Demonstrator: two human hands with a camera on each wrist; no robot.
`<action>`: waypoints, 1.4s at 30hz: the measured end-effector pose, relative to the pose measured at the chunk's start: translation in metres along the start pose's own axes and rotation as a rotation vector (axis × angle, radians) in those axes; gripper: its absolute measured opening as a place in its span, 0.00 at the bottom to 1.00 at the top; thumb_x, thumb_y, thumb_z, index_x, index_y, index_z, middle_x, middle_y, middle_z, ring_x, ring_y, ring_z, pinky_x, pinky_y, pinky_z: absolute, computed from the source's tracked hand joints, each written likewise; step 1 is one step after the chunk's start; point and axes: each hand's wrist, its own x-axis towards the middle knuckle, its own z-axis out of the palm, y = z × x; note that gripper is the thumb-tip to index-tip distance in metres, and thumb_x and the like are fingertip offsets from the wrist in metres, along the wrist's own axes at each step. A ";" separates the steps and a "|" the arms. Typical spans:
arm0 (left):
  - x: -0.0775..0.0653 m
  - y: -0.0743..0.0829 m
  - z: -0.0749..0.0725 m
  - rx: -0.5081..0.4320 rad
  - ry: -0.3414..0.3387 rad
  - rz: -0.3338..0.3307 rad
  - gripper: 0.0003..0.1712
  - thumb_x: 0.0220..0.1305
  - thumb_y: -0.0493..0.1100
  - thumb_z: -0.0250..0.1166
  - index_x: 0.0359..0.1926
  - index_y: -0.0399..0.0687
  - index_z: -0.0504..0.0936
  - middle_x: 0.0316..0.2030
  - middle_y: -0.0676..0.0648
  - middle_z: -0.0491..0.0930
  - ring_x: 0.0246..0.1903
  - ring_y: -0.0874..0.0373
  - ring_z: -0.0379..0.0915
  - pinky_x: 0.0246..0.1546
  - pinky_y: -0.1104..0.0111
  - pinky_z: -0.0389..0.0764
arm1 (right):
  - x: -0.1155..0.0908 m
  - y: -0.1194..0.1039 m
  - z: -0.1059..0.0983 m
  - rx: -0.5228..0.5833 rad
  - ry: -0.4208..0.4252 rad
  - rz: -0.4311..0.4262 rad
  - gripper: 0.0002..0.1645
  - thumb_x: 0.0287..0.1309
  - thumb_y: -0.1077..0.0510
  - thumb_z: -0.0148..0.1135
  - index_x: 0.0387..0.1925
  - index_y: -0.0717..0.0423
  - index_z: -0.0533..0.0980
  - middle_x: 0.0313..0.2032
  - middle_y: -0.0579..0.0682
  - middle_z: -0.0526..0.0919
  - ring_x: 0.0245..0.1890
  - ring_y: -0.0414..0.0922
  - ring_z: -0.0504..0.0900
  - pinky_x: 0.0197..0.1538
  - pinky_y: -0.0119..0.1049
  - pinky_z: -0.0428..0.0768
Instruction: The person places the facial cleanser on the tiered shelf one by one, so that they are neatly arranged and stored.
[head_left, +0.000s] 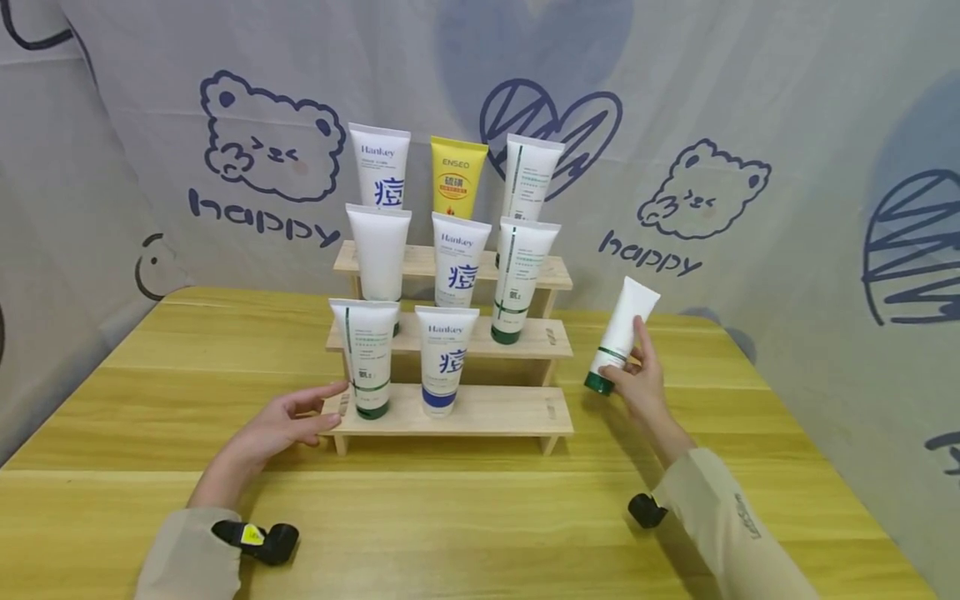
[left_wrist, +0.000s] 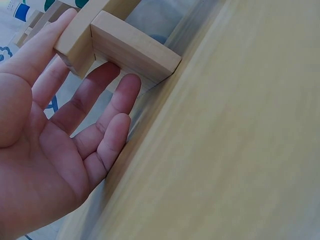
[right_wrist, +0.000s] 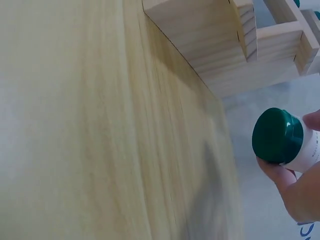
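Note:
In the head view my right hand (head_left: 637,379) grips a white squeeze tube (head_left: 621,329) with a green cap, thumb and fingers on opposite sides. The tube is tilted, cap down, right of a three-tier wooden display stand (head_left: 480,417); the right wrist view shows its green cap (right_wrist: 275,135) close up. My left hand (head_left: 281,425) holds the left end of the stand's bottom shelf, thumb at the front corner and index finger behind. In the left wrist view the other fingers (left_wrist: 117,97) curl loosely beneath the shelf end (left_wrist: 75,50).
On the bottom shelf stand a green-capped tube (head_left: 371,354) and a blue-capped tube (head_left: 446,358). Three tubes stand on the middle tier; the top tier bears two white tubes and a yellow tube (head_left: 456,179). Behind the wooden table (head_left: 480,525) hangs a printed cloth (head_left: 285,50).

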 end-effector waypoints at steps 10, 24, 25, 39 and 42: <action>0.000 0.000 0.000 -0.003 -0.002 0.000 0.34 0.59 0.46 0.61 0.63 0.39 0.61 0.60 0.32 0.57 0.40 0.51 0.66 0.35 0.63 0.74 | -0.008 -0.004 0.000 0.032 -0.071 -0.222 0.63 0.39 0.75 0.64 0.65 0.23 0.45 0.52 0.58 0.56 0.42 0.50 0.69 0.33 0.43 0.78; 0.000 0.001 0.000 -0.009 -0.003 0.004 0.35 0.58 0.46 0.61 0.63 0.39 0.61 0.60 0.31 0.56 0.42 0.51 0.66 0.36 0.63 0.74 | -0.054 -0.066 0.021 0.183 -0.134 -0.326 0.58 0.40 0.75 0.64 0.69 0.43 0.46 0.56 0.58 0.56 0.46 0.48 0.70 0.34 0.37 0.78; 0.000 0.001 0.001 -0.011 -0.004 0.001 0.35 0.58 0.46 0.61 0.63 0.39 0.61 0.60 0.31 0.56 0.42 0.50 0.65 0.36 0.63 0.74 | -0.053 -0.064 0.022 0.200 -0.151 -0.335 0.58 0.41 0.74 0.64 0.69 0.44 0.45 0.56 0.58 0.56 0.47 0.49 0.69 0.35 0.37 0.78; -0.002 0.004 0.001 -0.016 0.001 -0.033 0.35 0.59 0.48 0.61 0.64 0.42 0.60 0.60 0.32 0.57 0.42 0.50 0.64 0.36 0.62 0.73 | -0.080 -0.101 0.056 0.000 -0.175 -0.380 0.50 0.44 0.78 0.60 0.67 0.55 0.50 0.51 0.53 0.61 0.44 0.43 0.71 0.39 0.30 0.76; -0.002 0.004 0.001 -0.015 0.001 -0.037 0.35 0.59 0.48 0.60 0.65 0.43 0.60 0.60 0.33 0.57 0.42 0.50 0.65 0.36 0.63 0.73 | -0.082 -0.104 0.064 -0.034 -0.183 -0.365 0.50 0.44 0.80 0.59 0.67 0.59 0.49 0.53 0.55 0.61 0.44 0.41 0.71 0.38 0.30 0.76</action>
